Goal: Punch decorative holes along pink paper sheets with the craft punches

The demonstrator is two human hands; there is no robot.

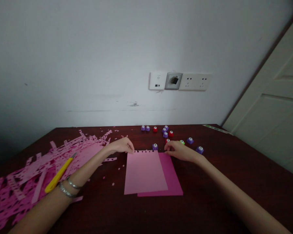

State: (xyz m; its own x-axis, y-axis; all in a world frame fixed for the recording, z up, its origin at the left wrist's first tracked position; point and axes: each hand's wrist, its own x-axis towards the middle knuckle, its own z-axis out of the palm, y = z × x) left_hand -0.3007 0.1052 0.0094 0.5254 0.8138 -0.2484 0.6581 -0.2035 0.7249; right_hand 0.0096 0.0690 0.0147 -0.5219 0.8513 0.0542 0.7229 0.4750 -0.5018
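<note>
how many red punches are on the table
3: one red punch toward the back, another to its right and slightly nearer, a third partly behind the right hand, which may hide more.

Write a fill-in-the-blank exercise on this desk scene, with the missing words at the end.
Of the light sheet and the dark sheet, the ____ one lies on top. The knife has a ____ handle. The punches are purple, green or ____. The bracelets circle the ____ arm.

Missing words: light; yellow; red; left.
</note>
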